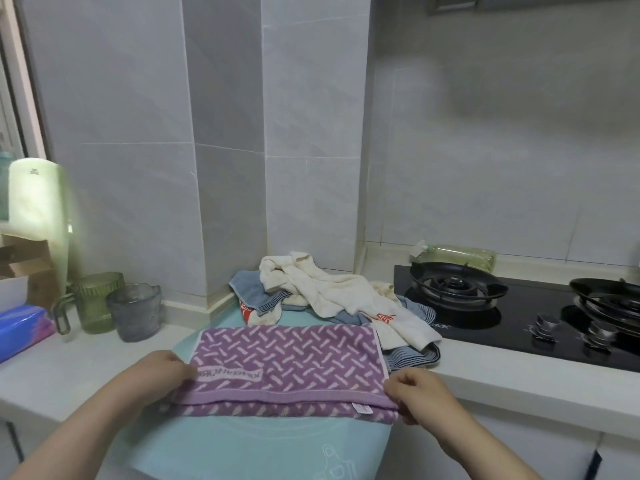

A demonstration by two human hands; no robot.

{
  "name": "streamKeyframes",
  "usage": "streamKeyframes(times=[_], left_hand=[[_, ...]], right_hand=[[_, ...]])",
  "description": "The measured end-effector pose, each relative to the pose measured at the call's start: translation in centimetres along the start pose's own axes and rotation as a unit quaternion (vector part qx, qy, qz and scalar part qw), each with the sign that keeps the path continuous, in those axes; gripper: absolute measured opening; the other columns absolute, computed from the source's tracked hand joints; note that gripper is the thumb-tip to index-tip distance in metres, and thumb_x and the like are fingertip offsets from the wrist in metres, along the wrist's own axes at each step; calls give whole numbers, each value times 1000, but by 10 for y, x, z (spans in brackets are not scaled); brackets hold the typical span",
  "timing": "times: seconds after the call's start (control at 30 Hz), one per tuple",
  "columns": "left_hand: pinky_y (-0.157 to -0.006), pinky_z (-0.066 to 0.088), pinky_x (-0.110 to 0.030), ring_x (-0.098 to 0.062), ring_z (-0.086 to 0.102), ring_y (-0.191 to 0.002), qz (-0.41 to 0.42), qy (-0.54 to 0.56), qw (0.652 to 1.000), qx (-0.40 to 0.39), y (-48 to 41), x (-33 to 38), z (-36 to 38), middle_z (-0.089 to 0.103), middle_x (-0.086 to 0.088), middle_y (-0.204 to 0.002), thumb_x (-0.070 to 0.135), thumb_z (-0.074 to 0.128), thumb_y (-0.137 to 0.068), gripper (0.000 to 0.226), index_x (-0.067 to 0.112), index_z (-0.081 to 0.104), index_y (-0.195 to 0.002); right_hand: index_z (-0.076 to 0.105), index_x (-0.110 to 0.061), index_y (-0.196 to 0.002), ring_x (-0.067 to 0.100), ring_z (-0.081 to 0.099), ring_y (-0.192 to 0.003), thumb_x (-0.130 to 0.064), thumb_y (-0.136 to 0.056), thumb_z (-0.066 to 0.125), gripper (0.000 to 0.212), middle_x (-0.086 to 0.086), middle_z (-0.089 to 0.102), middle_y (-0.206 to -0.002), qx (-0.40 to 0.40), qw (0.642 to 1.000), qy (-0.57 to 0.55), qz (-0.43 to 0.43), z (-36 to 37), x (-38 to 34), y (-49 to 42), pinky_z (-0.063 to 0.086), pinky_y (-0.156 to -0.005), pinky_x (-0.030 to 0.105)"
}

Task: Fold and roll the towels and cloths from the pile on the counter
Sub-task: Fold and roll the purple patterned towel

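A purple towel (287, 365) with a pale dash pattern lies folded on a light teal mat (242, 448) at the counter's front. My left hand (162, 374) pinches its near left corner and my right hand (415, 393) pinches its near right corner, with the top layer's edge lying just short of the lower layer's edge. Behind it sits the pile of cloths (332, 299): a cream towel on top, blue striped cloths and a white cloth with red print under it.
A black gas hob (519, 317) with two burners fills the counter's right side, a bottle (457, 258) lying behind it. At left stand a green cup (95, 299), a grey cup (136, 311) and a blue packet (20, 327). A tiled column rises behind.
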State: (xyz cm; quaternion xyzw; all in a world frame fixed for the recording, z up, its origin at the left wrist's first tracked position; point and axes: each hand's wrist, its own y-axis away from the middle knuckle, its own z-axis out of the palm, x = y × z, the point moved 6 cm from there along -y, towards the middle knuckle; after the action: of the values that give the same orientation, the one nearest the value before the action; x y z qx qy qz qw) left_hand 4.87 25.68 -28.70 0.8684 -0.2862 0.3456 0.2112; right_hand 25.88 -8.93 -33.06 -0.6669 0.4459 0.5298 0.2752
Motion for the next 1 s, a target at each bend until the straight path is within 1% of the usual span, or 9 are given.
streamKeyframes(times=[0.13,0.2,0.3,0.43,0.57,0.67,0.8,0.9,1.0], left_hand=[[-41,30,-21,-19,43,-38,-12,34,998,-42,2,1,3,50,-7,-48,12,60,-92,16,-4,59,-88],[-40,29,-21,-20,42,-37,-44,98,992,-64,6,-1,6,49,-9,-48,8,56,-94,13,1,52,-83],[-40,34,-21,-20,46,-39,-84,157,981,-78,3,-4,8,53,-11,-51,9,54,-95,9,5,51,-88],[-34,39,-19,-23,55,-37,-99,186,976,-55,1,-7,7,60,-14,-55,6,45,-99,10,1,51,-92],[-32,42,-21,-26,59,-40,-101,222,969,-31,3,-10,5,63,-16,-53,5,38,-100,15,0,50,-92],[-29,36,-17,-20,51,-28,-102,234,967,-15,8,-11,2,57,-12,-44,2,38,-97,16,1,48,-85],[-35,35,-17,-18,49,-33,-83,136,987,9,6,-16,-2,55,-12,-49,-1,43,-93,13,0,52,-83],[-49,41,-23,-22,57,-59,-59,16,998,19,-4,-15,-2,63,-15,-74,2,47,-90,13,-2,59,-89],[-58,44,-26,-22,62,-75,-42,-69,996,26,-4,-11,-1,64,-12,-89,10,53,-86,12,5,60,-94]], right_hand=[[55,-12,-68,15,38,-47,-6,-86,62,19,3,48,-56,8,999,-41,29,3,-2,-2,33,-47,21],[58,-12,-73,19,49,-55,-9,-86,64,15,8,56,-64,-1,996,-68,49,6,-2,-3,40,-51,23],[64,-7,-77,21,63,-58,-8,-86,65,9,11,69,-71,2,991,-106,82,9,-5,-2,51,-53,23],[70,-2,-95,25,70,-74,-10,-88,64,12,11,76,-82,-23,978,-162,132,14,-5,2,59,-67,33],[68,-5,-92,22,68,-66,-7,-88,58,11,9,73,-75,-29,972,-190,132,11,-5,3,56,-58,30],[69,-4,-94,25,69,-71,-7,-87,55,15,10,74,-83,-38,971,-195,136,12,-3,3,56,-59,29],[72,2,-101,28,69,-81,-5,-85,55,24,15,75,-95,-53,980,-141,127,11,1,3,60,-77,37],[70,-7,-83,19,64,-68,-7,-85,57,14,8,74,-80,-44,989,-80,120,10,6,7,53,-67,27],[59,-12,-84,21,60,-68,-7,-85,55,6,9,67,-75,-18,992,-37,116,10,9,9,51,-57,24]])
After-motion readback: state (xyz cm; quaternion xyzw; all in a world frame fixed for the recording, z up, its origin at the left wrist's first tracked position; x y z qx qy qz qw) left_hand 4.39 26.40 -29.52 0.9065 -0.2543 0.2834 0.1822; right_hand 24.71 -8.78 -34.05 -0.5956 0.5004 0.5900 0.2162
